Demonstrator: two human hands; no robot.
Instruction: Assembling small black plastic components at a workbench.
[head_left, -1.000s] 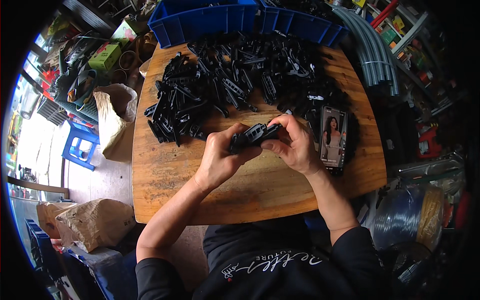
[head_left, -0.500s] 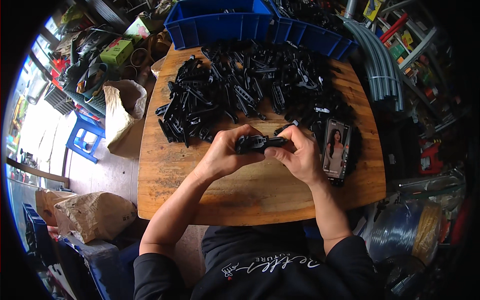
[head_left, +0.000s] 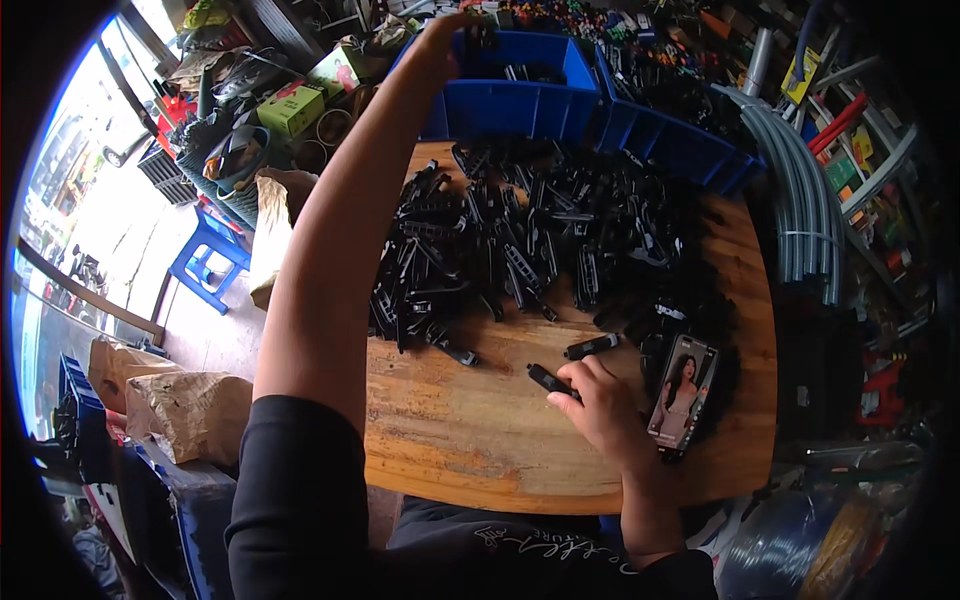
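Note:
My left arm stretches far forward, with my left hand (head_left: 445, 48) over the left end of a blue bin (head_left: 520, 108). Its fingers are blurred, and dark pieces show beside them, so I cannot tell whether it grips anything. Close to the near part of the wooden table (head_left: 450, 440), my right hand (head_left: 605, 400) has its fingers closed on a slim black plastic piece (head_left: 548, 379). A similar black plastic part (head_left: 592, 346) lies just beyond that hand. Past it spreads a wide heap of black plastic parts (head_left: 530, 235), some long and slotted.
A phone (head_left: 684, 392) with a lit screen leans at the heap's right edge. Behind the heap stands a second blue bin (head_left: 670, 145) full of black parts. Grey pipes (head_left: 795, 190) hang at the right. A blue stool (head_left: 208, 258) and paper bags (head_left: 190, 410) are on the left.
My hands were together around a black plastic assembly and are now apart. The left has reached forward to the blue bin; the right has come down near the tabletop. The view has shifted.

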